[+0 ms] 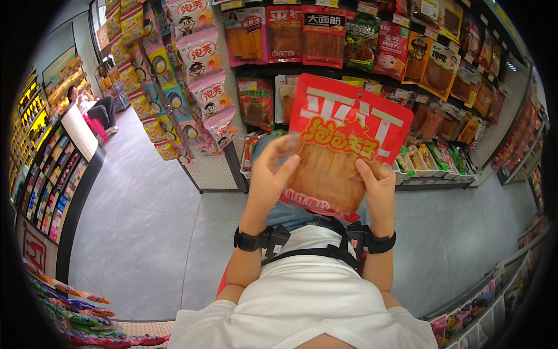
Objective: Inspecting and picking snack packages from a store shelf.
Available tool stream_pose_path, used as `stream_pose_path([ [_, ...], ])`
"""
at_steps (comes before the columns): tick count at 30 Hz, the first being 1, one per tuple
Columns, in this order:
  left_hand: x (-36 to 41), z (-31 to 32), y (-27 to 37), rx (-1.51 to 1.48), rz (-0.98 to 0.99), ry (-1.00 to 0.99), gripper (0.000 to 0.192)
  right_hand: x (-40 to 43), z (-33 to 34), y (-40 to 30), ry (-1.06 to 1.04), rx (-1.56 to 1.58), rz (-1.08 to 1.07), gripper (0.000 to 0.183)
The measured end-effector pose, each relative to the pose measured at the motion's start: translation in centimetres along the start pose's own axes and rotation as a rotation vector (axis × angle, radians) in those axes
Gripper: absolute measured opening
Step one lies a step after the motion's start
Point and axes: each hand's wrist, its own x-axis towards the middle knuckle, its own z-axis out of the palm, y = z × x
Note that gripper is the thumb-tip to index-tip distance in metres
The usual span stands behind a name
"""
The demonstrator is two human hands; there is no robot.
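Observation:
A red snack packet [331,174] with a clear window showing flat brown strips is up in front of me, tilted, its top edge leaning to the right. My right hand [378,176] grips its right edge, thumb on the front face. At its left edge is my left hand [277,163], slightly blurred, thumb and fingers apart; whether it touches the packet I cannot tell. Each wrist wears a black strap with a small device. Behind the packet, bagged snacks such as a red-topped packet [323,37] hang on the shelf rack.
Strips of small pink snack bags [202,56] hang at the left end of the rack. White baskets of packets [418,163] stand on the bottom shelf. A person [98,107] sits far left beside a counter. More packets [83,314] hang at lower left.

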Motion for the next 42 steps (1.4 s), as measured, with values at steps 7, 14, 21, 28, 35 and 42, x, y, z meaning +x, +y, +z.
stream_pose_path([
  [7, -0.6, 0.7, 0.7, 0.144, -0.161, -0.320, 0.046, 0.8, -0.2, 2.3, 0.255, -0.074, -0.048, 0.024],
  [14, -1.3, 3.0, -1.6, 0.111, -0.143, -0.408, 0.080, -0.4, 2.4, 0.6, -0.098, -0.152, -0.160, 0.035],
  [21, -0.8, 3.2, -2.0, -0.269, -0.069, -0.165, 0.048, -0.6, 2.5, -0.3, -0.237, -0.151, -0.291, 0.028],
  [28, -0.4, 1.7, -2.1, -0.369, -0.138, 0.052, 0.038, -0.8, 1.2, -0.7, 0.034, -0.065, -0.186, 0.024],
  [35, 0.1, 0.9, -1.4, -0.539, 0.012, 0.280, 0.033, 0.4, 0.2, 0.4, 0.221, -0.209, -0.076, 0.029],
  [42, 0.0, 1.1, -1.1, -0.643, 0.052, 0.278, 0.036, 0.0, 1.8, 1.3, -0.239, -0.038, 0.214, 0.022],
])
